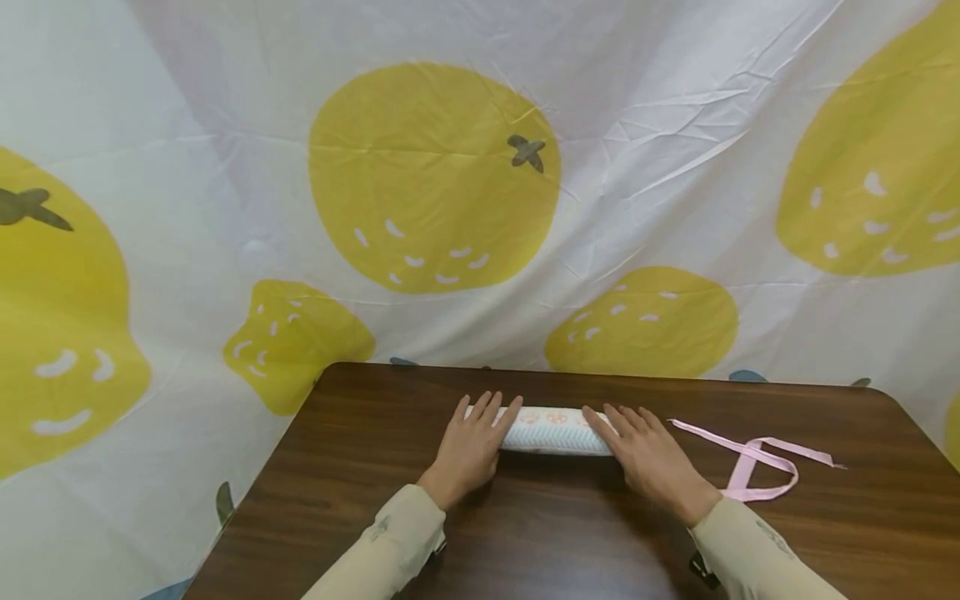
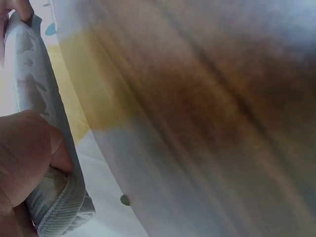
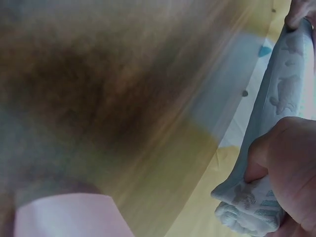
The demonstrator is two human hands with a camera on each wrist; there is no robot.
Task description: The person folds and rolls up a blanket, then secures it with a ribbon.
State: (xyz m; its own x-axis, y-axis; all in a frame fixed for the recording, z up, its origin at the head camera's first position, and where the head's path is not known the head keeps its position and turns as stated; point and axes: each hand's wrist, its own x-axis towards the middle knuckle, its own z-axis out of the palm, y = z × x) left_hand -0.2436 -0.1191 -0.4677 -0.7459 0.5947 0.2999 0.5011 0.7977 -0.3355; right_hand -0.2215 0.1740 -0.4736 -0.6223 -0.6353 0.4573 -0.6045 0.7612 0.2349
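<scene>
A rolled towel [image 1: 557, 442], white and pale blue with orange prints, lies crosswise between both hands above the dark wooden table. My left hand [image 1: 471, 450] grips its left end, fingers laid over the top. At the other end my right hand [image 1: 651, 458] holds it in the same way. Both wrist views show a bent digit pressing into the near side of the roll [image 2: 32, 86]. There, background shows between the towel and the tabletop, so it looks raised. Layered folds show at the right end of the roll [image 3: 247, 219]. The far fingertips are partly hidden in the wrist views.
A pink ribbon [image 1: 757, 457] lies loosely looped on the table [image 1: 337, 492], just right of my right hand. Behind the table's far edge hangs a white curtain [image 1: 637, 167] printed with yellow fruit.
</scene>
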